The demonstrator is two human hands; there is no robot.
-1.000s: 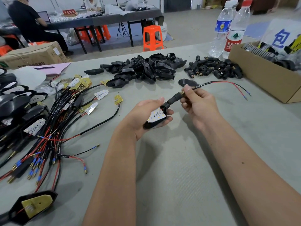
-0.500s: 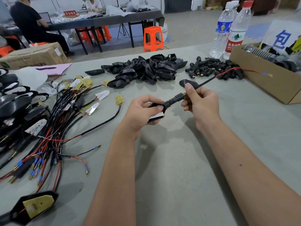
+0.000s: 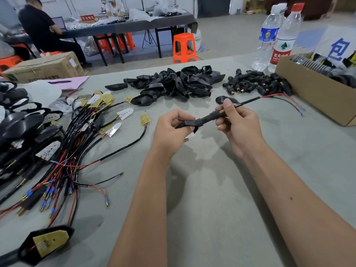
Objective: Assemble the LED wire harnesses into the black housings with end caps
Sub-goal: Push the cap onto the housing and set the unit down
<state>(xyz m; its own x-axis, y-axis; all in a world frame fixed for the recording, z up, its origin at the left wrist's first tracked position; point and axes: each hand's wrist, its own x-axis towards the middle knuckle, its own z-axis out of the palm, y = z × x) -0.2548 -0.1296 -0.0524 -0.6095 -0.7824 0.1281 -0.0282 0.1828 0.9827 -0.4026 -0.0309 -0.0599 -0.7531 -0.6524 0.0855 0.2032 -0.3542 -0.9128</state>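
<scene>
My left hand (image 3: 171,130) grips a black housing (image 3: 189,125) above the middle of the table; a bit of white LED board shows under its fingers. A black end cap (image 3: 209,117) with a brass tip sits on the housing's stem. My right hand (image 3: 238,122) pinches the cap's brass end and the harness wire (image 3: 250,100), whose red and black leads trail right toward the cardboard box. Loose harnesses (image 3: 73,143) lie in a tangle at left. A pile of empty housings (image 3: 173,84) and a pile of end caps (image 3: 250,86) lie behind my hands.
A cardboard box (image 3: 308,93) of parts stands at the right with two water bottles (image 3: 277,35) behind it. Finished housings (image 3: 17,128) are stacked at far left, and one assembled unit (image 3: 48,243) lies near the front edge. A person sits at a far table.
My left hand has rolled the housing so its LED face turned downward. The free wire leads swung up, then dropped back toward the table beside the box.
</scene>
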